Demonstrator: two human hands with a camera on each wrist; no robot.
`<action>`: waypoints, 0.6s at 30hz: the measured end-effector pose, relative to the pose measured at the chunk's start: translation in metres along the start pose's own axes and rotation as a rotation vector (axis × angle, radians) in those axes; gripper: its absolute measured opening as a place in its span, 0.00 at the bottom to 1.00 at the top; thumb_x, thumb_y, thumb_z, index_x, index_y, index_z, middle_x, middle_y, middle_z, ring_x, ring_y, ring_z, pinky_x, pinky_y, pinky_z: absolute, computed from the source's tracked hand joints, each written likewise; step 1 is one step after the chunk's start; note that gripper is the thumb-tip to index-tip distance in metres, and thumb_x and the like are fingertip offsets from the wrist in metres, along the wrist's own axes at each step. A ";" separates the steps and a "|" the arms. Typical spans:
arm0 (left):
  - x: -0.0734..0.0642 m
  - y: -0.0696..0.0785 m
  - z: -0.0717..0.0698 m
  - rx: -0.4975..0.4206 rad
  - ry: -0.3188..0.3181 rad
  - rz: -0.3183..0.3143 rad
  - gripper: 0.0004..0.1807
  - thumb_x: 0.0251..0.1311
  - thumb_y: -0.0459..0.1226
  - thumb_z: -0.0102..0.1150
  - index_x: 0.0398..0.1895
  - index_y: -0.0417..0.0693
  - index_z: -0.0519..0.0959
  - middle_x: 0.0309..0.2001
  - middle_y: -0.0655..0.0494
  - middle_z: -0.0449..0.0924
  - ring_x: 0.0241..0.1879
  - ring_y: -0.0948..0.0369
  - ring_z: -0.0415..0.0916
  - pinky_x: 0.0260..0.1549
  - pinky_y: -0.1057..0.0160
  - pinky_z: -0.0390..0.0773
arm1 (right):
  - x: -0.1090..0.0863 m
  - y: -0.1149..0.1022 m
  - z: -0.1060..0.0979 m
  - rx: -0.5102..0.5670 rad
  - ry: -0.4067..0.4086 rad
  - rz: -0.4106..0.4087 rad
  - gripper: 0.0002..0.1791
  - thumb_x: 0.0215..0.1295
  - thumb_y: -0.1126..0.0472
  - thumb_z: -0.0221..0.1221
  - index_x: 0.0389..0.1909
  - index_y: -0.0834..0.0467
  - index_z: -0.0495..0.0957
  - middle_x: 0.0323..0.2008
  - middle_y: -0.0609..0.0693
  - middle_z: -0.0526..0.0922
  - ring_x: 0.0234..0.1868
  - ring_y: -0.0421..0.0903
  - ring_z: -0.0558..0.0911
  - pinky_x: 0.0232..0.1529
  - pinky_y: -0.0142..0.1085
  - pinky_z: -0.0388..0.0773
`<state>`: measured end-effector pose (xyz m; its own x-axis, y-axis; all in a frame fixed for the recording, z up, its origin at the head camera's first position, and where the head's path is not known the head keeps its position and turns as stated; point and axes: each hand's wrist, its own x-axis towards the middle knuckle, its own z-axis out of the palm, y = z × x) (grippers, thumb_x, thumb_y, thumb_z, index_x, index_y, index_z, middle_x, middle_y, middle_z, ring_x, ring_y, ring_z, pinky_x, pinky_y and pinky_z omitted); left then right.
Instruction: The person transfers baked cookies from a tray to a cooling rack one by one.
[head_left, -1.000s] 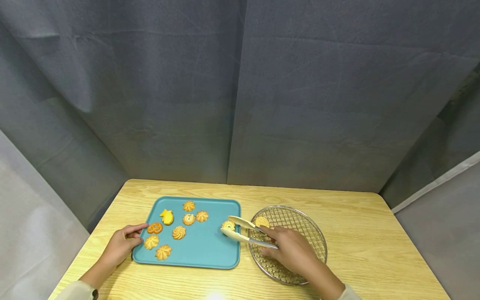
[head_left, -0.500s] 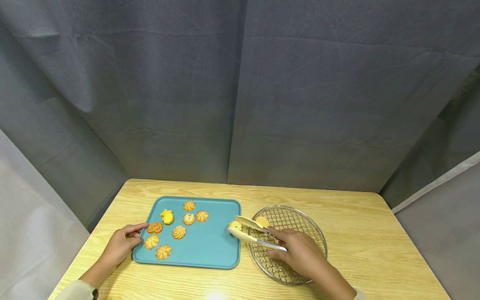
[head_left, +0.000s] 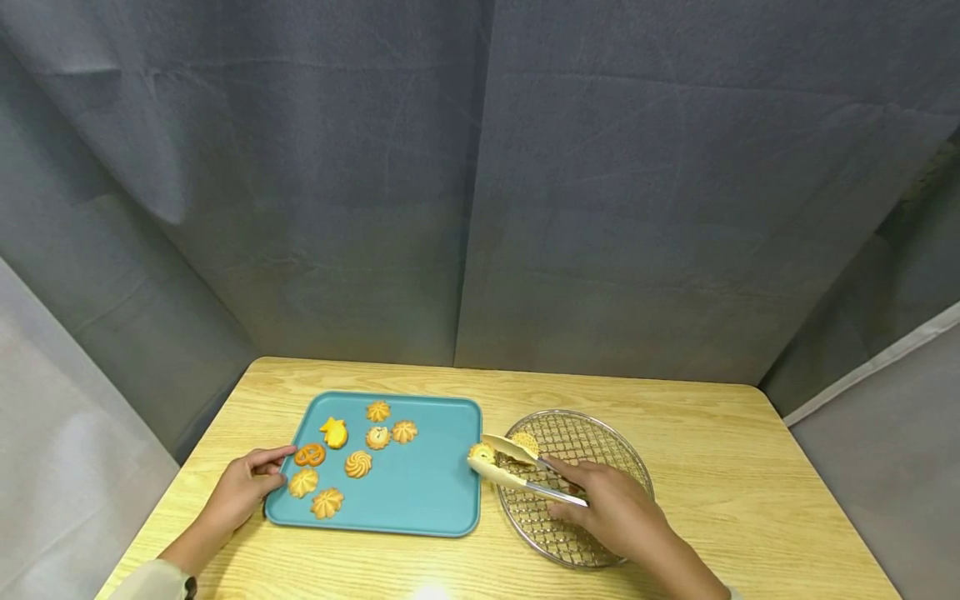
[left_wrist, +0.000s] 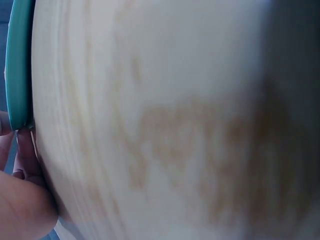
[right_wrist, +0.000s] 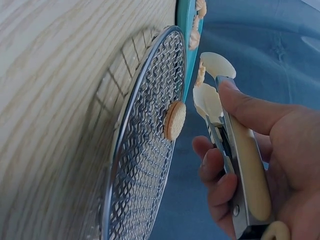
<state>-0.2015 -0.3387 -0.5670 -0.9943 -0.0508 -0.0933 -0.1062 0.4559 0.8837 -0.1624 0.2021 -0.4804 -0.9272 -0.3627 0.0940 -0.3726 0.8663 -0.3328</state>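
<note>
Your left hand pinches the left edge of the blue tray between its fingers. On the tray lie 8 cookies, among them 1 pretzel and 1 yellow cookie. Your right hand's fingers are curled round the tongs, whose tips grip a small cookie, seen from above at the tray's right rim. Just beside the tray, on the desk, your wire rack carries 1 round cookie.
</note>
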 end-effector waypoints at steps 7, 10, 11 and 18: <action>-0.001 0.001 0.000 0.013 0.004 0.007 0.27 0.61 0.24 0.63 0.66 0.32 0.77 0.47 0.41 0.78 0.39 0.64 0.73 0.37 0.69 0.78 | -0.006 0.004 -0.003 0.019 -0.003 0.032 0.36 0.56 0.46 0.74 0.68 0.46 0.79 0.42 0.43 0.87 0.41 0.42 0.84 0.42 0.45 0.82; 0.000 0.000 0.000 0.014 0.005 0.007 0.27 0.61 0.24 0.63 0.66 0.32 0.77 0.48 0.41 0.78 0.39 0.64 0.73 0.37 0.69 0.78 | -0.008 0.007 -0.004 0.019 -0.004 0.025 0.37 0.56 0.46 0.74 0.68 0.46 0.79 0.35 0.36 0.82 0.32 0.34 0.78 0.36 0.37 0.77; 0.000 0.000 0.000 0.014 0.005 0.005 0.27 0.61 0.24 0.63 0.66 0.32 0.77 0.48 0.41 0.78 0.40 0.64 0.73 0.37 0.69 0.78 | -0.009 0.008 -0.004 0.021 -0.005 0.026 0.36 0.56 0.45 0.74 0.68 0.46 0.79 0.34 0.35 0.82 0.31 0.33 0.76 0.35 0.37 0.76; 0.001 -0.002 0.000 0.015 0.006 0.004 0.27 0.61 0.24 0.63 0.66 0.32 0.77 0.48 0.41 0.78 0.39 0.64 0.73 0.37 0.70 0.77 | -0.018 0.013 -0.006 0.045 -0.032 0.066 0.37 0.57 0.45 0.73 0.69 0.44 0.78 0.52 0.49 0.87 0.50 0.50 0.86 0.50 0.53 0.82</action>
<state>-0.2022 -0.3391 -0.5686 -0.9948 -0.0539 -0.0869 -0.1021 0.4698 0.8768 -0.1507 0.2221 -0.4813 -0.9475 -0.3170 0.0412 -0.3083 0.8726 -0.3788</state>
